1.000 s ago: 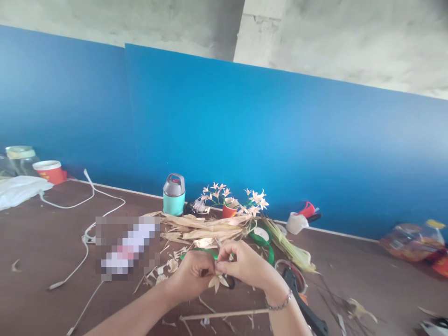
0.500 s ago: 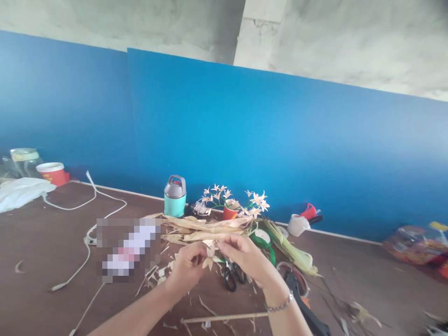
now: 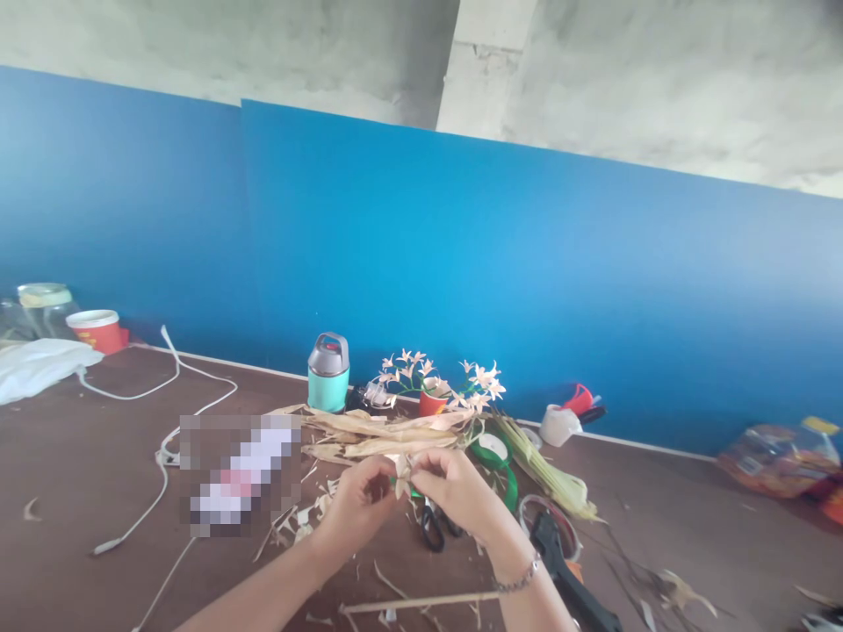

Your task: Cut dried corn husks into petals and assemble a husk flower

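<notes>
A small cream flower (image 3: 401, 484), which looks made of dried husk, is pinched between both hands above the table. My left hand (image 3: 359, 500) holds it from the left, thumb and fingers curled closed. From the right, my right hand (image 3: 457, 487) grips it with bent fingertips; a chain bracelet circles that wrist. Black-handled scissors (image 3: 432, 529) lie just below the hands, partly hidden by the right one. Behind the hands runs a pile of dried corn husks (image 3: 388, 430). Husk scraps (image 3: 306, 518) are scattered to the left.
Finished-looking flowers (image 3: 484, 377) stand by a red cup (image 3: 433, 399), near a turquoise flask (image 3: 327, 382). At right are green tape (image 3: 507, 483), a husk bundle (image 3: 550, 470) and a black glue gun (image 3: 566, 570). A white cable (image 3: 162, 491) trails at left; a stick (image 3: 421, 602) lies in front.
The flower has turned and lifted slightly between my fingers, its petals now looking narrower. My left hand has moved a little right, and its fingers have shifted around the flower.
</notes>
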`<state>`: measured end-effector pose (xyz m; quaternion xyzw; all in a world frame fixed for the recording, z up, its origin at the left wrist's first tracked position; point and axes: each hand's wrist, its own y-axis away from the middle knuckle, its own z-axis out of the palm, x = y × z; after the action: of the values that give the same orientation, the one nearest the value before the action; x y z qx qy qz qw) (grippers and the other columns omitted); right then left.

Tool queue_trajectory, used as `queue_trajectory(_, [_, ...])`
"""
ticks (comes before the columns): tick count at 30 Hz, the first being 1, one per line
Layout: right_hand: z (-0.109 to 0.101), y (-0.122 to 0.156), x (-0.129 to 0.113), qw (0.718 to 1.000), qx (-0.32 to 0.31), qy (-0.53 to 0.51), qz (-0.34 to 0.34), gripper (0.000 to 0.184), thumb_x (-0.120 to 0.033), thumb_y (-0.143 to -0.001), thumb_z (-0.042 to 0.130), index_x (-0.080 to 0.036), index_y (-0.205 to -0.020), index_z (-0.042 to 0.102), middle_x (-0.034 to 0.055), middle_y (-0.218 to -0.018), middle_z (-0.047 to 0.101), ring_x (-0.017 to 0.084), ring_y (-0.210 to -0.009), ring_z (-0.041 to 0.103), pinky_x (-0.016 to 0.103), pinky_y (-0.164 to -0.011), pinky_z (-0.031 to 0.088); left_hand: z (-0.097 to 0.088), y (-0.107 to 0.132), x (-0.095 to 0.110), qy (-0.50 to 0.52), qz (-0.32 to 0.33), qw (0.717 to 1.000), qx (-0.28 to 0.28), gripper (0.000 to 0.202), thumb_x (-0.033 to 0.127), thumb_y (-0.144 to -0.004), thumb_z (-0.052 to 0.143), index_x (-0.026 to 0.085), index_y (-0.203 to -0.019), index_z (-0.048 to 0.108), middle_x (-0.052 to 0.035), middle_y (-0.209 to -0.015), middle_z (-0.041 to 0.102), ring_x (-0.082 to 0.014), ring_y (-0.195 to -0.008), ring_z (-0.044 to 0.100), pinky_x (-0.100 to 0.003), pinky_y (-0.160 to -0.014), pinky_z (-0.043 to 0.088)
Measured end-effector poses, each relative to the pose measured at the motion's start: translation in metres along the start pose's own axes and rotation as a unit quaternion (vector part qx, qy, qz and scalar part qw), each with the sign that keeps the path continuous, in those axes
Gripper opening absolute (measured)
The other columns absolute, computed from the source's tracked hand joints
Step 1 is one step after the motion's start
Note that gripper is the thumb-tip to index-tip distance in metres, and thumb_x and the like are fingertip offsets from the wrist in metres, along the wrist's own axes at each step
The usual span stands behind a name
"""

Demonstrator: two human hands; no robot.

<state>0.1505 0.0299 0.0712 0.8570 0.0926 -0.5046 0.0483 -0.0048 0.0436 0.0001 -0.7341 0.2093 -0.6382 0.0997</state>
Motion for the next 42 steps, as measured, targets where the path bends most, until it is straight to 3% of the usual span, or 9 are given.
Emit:
queue_trajectory(4, [-0.006,0.002,-0.002,0.999,-0.012,0.040,-0.014,0.011,-0.015,-0.067,0.050,-0.016,-0.058,0.056,-0.0036,-0.053,0.049,0.010,-0.052,0.041,0.020,-0.051,0.032,-0.002,-0.001,0.000,0.000,0.007,0.999,-0.031,0.010,0.018,-0.070,0.060,0.016,-0.077,0.067,0.0001,-0.062,0.061,-0.0093,-0.049,0.046,-0.019,-0.047,0.036])
queue_trajectory(11, [-0.005,0.004,-0.006,0.997,-0.008,0.073,-0.022,0.012,-0.015,-0.067,0.050,-0.016,-0.056,0.050,-0.0047,-0.053,0.046,0.009,-0.053,0.040,0.020,-0.050,0.031,-0.003,-0.002,0.001,-0.028,0.085,0.995,-0.044,0.011,0.017,-0.073,0.058,0.016,-0.066,0.066,-0.0019,-0.061,0.062,-0.0123,-0.056,0.052,-0.021,-0.053,0.040])
queue_trajectory(18, [-0.003,0.004,-0.006,0.999,0.000,0.040,-0.025,0.008,-0.022,-0.072,0.055,-0.016,-0.066,0.057,-0.0027,-0.062,0.054,0.011,-0.059,0.046,0.020,-0.055,0.036,-0.005,-0.002,0.002,-0.036,0.099,0.994,0.012,0.012,0.019,-0.075,0.058,0.016,-0.064,0.061,-0.0012,-0.061,0.060,-0.0106,-0.053,0.050,-0.020,-0.051,0.039])
queue_trajectory(22, [-0.002,0.007,-0.008,0.998,-0.057,0.005,0.020,0.018,-0.031,-0.072,0.060,-0.015,-0.063,0.059,-0.0037,-0.056,0.050,0.009,-0.052,0.041,0.020,-0.048,0.031,-0.007,-0.002,0.002,-0.051,0.118,0.991,0.044,0.009,0.016,-0.075,0.057,0.016,-0.067,0.060,-0.0015,-0.063,0.061,-0.0119,-0.056,0.053,-0.020,-0.053,0.041])
queue_trajectory(25, [0.001,0.007,-0.009,0.996,-0.085,-0.023,0.021,0.013,-0.024,-0.071,0.058,-0.015,-0.062,0.060,-0.0044,-0.053,0.049,0.008,-0.049,0.037,0.019,-0.047,0.029,-0.006,-0.001,0.001,-0.056,0.126,0.989,0.047,0.011,0.013,-0.074,0.056,0.017,-0.064,0.059,-0.0005,-0.061,0.060,-0.0115,-0.055,0.052,-0.020,-0.052,0.041])
queue_trajectory(30, [0.003,0.007,-0.014,0.997,-0.067,-0.037,0.029,0.009,-0.016,-0.068,0.053,-0.015,-0.060,0.057,-0.0041,-0.054,0.049,0.008,-0.051,0.038,0.019,-0.048,0.030,-0.006,0.000,-0.002,-0.056,0.123,0.989,0.051,0.014,0.009,-0.072,0.056,0.017,-0.060,0.055,0.0013,-0.058,0.055,-0.0104,-0.053,0.049,-0.019,-0.052,0.039])
queue_trajectory(42, [0.000,0.008,-0.013,0.997,-0.062,-0.032,0.023,0.009,-0.018,-0.068,0.052,-0.015,-0.060,0.055,-0.0038,-0.057,0.050,0.008,-0.052,0.039,0.020,-0.050,0.031,-0.006,0.003,0.001,-0.056,0.153,0.985,0.049,0.016,0.010,-0.073,0.057,0.017,-0.059,0.052,0.0021,-0.057,0.053,-0.0097,-0.052,0.046,-0.019,-0.052,0.036])
